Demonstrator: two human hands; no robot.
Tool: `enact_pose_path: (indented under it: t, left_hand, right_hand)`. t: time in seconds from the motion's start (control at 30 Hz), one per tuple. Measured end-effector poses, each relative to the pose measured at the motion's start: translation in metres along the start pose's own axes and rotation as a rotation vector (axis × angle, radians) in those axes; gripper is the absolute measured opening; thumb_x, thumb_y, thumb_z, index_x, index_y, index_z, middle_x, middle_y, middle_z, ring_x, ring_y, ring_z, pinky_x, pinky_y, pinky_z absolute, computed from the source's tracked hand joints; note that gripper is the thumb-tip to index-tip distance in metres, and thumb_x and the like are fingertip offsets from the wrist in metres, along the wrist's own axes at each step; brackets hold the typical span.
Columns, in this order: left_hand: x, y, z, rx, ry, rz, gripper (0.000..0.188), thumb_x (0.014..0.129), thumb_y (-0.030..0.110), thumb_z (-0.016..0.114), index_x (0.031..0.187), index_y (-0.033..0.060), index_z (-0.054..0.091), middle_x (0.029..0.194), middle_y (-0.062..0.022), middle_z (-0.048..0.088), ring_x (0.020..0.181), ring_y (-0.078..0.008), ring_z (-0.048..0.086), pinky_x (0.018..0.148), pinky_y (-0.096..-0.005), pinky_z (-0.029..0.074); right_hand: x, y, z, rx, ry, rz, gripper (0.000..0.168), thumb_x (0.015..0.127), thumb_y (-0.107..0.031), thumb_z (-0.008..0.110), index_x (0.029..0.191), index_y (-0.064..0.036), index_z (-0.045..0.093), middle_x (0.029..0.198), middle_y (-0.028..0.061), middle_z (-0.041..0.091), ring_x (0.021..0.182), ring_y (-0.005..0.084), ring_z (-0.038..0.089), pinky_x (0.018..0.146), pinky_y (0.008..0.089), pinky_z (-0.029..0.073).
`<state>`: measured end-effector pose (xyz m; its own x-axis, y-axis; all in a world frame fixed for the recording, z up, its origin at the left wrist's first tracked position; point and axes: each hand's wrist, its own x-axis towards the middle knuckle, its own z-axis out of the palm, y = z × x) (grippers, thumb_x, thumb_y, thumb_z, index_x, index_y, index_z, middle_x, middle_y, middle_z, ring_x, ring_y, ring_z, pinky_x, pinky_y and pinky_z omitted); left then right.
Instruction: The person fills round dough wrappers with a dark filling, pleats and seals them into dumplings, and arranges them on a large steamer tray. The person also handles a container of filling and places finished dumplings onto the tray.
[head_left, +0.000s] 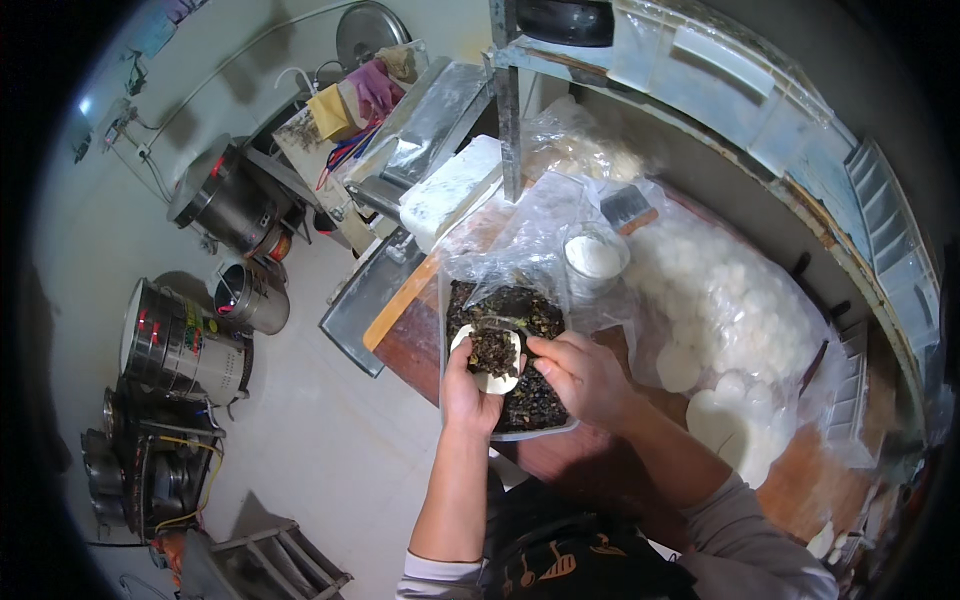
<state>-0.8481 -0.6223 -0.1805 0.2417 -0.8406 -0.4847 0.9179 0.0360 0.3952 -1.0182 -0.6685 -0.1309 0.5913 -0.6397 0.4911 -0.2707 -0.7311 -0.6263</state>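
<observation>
A round dough wrapper (496, 383) rests in my left hand (471, 397), cupped upward around its lower edge. Dark chopped filling (493, 352) is heaped on the wrapper. My right hand (585, 375) pinches the handle of a thin metal utensil (504, 321), perhaps a spoon; its tip is at the far side of the filling. Both hands are above a clear plastic tub (536, 435) holding more of the dark filling (536, 405). Clear plastic film (510, 259) covers the tub's far end.
Right of the tub, pale dough pieces (712, 300) lie under plastic beside flat round wrappers (731, 427). Farther back stand a container of white powder (594, 256) and a dough scraper (628, 208). A shelf post (510, 135) rises behind. Steel pots (187, 345) line the left wall.
</observation>
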Motion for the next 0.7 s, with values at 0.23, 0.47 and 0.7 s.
enact_pose_path:
  t: [0.23,0.47,0.7]
  left_hand:
    - [0.002,0.002,-0.016,0.03,0.004,-0.031,0.032,0.105,0.019,0.046,0.128,-0.0021,0.051,0.121,-0.0192,0.062,0.107,-0.034,0.064,0.088,-0.0534,0.058]
    - [-0.018,0.007,-0.019,0.018,-0.049,0.0,0.048,0.104,0.041,0.044,0.133,0.0021,0.049,0.127,-0.0169,0.06,0.115,-0.0325,0.061,0.093,-0.0538,0.056]
    - [-0.019,-0.003,-0.016,-0.031,-0.118,0.045,0.036,0.098,0.026,0.058,0.127,0.0034,0.055,0.122,-0.0161,0.065,0.112,-0.0302,0.064,0.097,-0.0494,0.053]
  right_hand:
    - [-0.019,0.019,0.016,0.013,-0.025,-0.046,0.028,0.086,-0.011,0.072,0.112,-0.002,0.069,0.089,0.0113,0.061,0.075,0.0285,0.064,0.066,0.0371,0.053]
    - [-0.021,0.046,0.007,-0.22,-0.042,-0.153,0.034,0.086,-0.025,0.073,0.111,-0.002,0.069,0.089,0.0111,0.062,0.075,0.0285,0.063,0.07,0.037,0.053]
    - [-0.019,0.018,0.002,0.277,-0.158,0.405,0.029,0.087,-0.021,0.069,0.107,0.0,0.068,0.092,0.0156,0.066,0.083,0.0306,0.067,0.075,0.0387,0.053]
